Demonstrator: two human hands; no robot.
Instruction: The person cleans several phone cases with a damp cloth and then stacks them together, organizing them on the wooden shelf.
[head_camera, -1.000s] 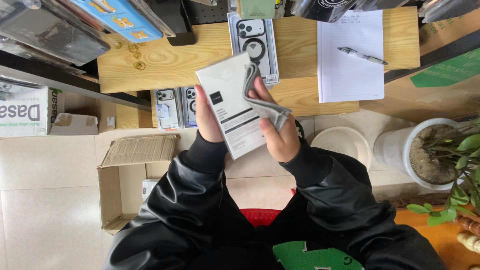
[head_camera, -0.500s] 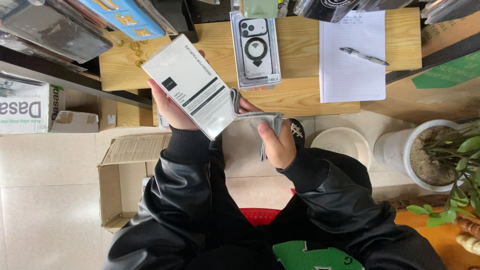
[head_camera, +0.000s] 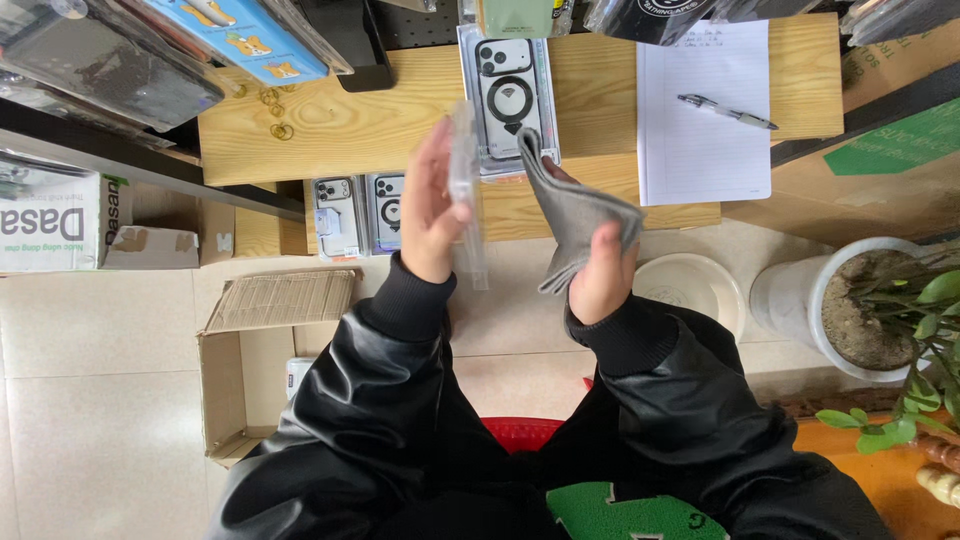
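Hands over desk (head_camera: 380, 125). Left hand (head_camera: 432, 205) pinches a clear phone-case package (head_camera: 464, 190) edge-on, upright; right hand (head_camera: 600, 275) is closed around a grey cloth (head_camera: 572, 215) just beside it. Risk, judged: the slick package could slip from so narrow a pinch and drop to the floor. Containers: cardboard box (head_camera: 262, 345), flaps open, one white item showing inside; white pot (head_camera: 800, 295) holding soil and a plant.

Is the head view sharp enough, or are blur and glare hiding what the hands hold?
Head view: evenly lit and mostly sharp; the clear package in the left hand is edge-on and slightly motion-blurred; the grey cloth in the right hand reads clearly; glare only on hanging wrappers.
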